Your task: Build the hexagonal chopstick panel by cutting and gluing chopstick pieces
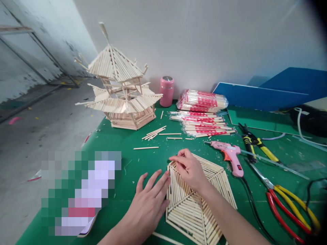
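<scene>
Two bare hands on a flat hexagonal stick panel [196,204] lying near the front edge of the green mat [143,163].

Left hand [150,200] spread flat, fingers open, pressing mat and panel's left edge, gripping nothing; right hand [187,168] curled at panel's upper-left corner, fingertips pinched together there, whether on a single stick cannot tell. Risks, judged only: panel sliding or thin sticks popping loose under uneven press; sleeve-less forearm across panel could shift rows; pink glue gun [230,156] just beside, nozzle toward loose sticks, burn or drip hazard; cord and red-yellow pliers [288,204] near right arm, snag possible. Materials: pale, smooth, slim wooden sticks in parallel rows forming triangular wedges; tiered pagoda model [120,92] same wood; wrapped chopstick bundles [203,110] glossy plastic; pink canister [167,90].
</scene>
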`<state>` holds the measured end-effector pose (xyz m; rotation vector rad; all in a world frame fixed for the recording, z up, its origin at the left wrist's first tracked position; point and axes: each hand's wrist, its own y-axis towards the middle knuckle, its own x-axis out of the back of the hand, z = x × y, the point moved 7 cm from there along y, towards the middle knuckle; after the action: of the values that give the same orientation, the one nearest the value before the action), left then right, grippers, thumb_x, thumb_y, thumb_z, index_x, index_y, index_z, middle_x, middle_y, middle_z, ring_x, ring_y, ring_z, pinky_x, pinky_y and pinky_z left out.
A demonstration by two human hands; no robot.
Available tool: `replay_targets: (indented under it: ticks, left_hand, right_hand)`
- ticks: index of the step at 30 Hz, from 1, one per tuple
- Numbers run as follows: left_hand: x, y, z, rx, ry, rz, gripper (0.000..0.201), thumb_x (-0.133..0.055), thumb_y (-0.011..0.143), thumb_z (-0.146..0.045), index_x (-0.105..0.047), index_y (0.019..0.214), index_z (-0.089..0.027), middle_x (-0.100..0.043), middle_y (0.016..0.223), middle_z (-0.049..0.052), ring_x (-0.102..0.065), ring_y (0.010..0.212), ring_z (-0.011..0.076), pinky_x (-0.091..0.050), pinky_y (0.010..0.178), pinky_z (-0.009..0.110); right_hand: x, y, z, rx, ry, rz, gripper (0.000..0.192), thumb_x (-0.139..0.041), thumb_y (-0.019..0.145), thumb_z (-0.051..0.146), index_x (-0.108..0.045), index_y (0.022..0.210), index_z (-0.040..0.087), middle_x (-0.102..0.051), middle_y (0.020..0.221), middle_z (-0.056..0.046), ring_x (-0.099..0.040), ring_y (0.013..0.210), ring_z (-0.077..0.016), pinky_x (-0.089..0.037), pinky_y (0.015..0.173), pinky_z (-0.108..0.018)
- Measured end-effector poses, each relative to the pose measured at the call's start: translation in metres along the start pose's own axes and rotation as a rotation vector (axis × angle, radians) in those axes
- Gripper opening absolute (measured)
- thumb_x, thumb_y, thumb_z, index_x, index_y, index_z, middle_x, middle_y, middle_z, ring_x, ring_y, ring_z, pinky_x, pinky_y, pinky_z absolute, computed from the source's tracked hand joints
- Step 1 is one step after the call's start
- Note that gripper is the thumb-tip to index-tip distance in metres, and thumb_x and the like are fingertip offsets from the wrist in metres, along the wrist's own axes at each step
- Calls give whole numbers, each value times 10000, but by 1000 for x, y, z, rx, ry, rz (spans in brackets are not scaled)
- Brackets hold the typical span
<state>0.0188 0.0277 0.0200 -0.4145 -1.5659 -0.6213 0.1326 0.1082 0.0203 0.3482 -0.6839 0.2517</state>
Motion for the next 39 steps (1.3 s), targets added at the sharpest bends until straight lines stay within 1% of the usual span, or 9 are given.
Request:
replay_targets:
  ticks: [3, 8, 10, 15, 20, 26, 29, 35, 39]
  left_hand:
    - [0, 4, 1, 3, -2, -8, 424, -381, 857, -303, -378, 1274, -227, -418, 1324, 33, -366, 1181, 233, -249, 953, 411]
    - [-8, 3, 2, -2, -1, -15, 443, -383, 855, -296, -353, 1289, -214, -386, 1346, 39, -343, 1198, 239, -234, 965, 430]
    - [-10, 3, 3, 0, -13, -18, 444, -387, 853, -291, -354, 1289, -215, -395, 1339, 42, -349, 1194, 238, -234, 969, 430]
    - [-9, 3, 3, 5, -66, 0, 451, -399, 847, -265, -344, 1294, -237, -412, 1328, 45, -371, 1182, 230, -248, 970, 420]
    - [-7, 3, 4, 3, -83, -1, 456, -410, 840, -253, -348, 1291, -225, -412, 1328, 47, -370, 1183, 233, -246, 968, 422]
    - [-8, 4, 3, -4, -64, 24, 460, -399, 848, -246, -324, 1300, -216, -370, 1355, 33, -350, 1197, 238, -213, 969, 442]
    - [-7, 4, 2, -7, -50, 7, 459, -396, 851, -255, -320, 1302, -222, -365, 1358, 31, -344, 1198, 236, -198, 970, 442]
    - [-9, 2, 1, -17, -19, 20, 461, -366, 865, -279, -291, 1317, -221, -334, 1375, 20, -315, 1210, 234, -167, 975, 442]
    - [-9, 2, 1, -21, -14, 16, 460, -358, 869, -291, -289, 1319, -223, -339, 1373, 20, -317, 1209, 236, -174, 976, 438]
  right_hand:
    - [1, 1, 2, -2, 7, 1, 313, -433, 769, 97, -646, 947, 241, -500, 867, -39, -535, 722, -134, -450, 645, -284]
    - [1, 0, 2, -8, 7, 8, 319, -433, 772, 88, -644, 959, 238, -493, 885, -43, -532, 750, -138, -447, 666, -286]
    - [0, 0, 1, -13, 11, 15, 327, -432, 773, 85, -640, 969, 245, -489, 892, -41, -533, 752, -137, -445, 671, -285]
    - [-1, 0, 0, -15, 17, 15, 326, -428, 779, 93, -637, 966, 259, -493, 882, -36, -535, 757, -140, -444, 672, -284]
    - [-1, 0, 1, -12, 14, 16, 323, -430, 778, 93, -637, 960, 261, -492, 881, -37, -533, 751, -141, -443, 664, -287]
    - [-2, 0, 0, -25, 10, 31, 328, -429, 774, 89, -637, 965, 257, -483, 886, -38, -531, 765, -142, -442, 670, -284]
    - [-1, 0, 0, -24, 2, 27, 328, -427, 776, 89, -636, 965, 256, -485, 889, -38, -530, 759, -141, -440, 672, -286]
    - [-2, 0, 4, -2, -36, 52, 323, -438, 763, 87, -645, 951, 251, -497, 872, -33, -526, 722, -133, -434, 641, -278]
    - [-4, 0, 7, 16, -54, 73, 298, -450, 771, 108, -657, 941, 236, -495, 865, -34, -523, 710, -124, -426, 631, -267]
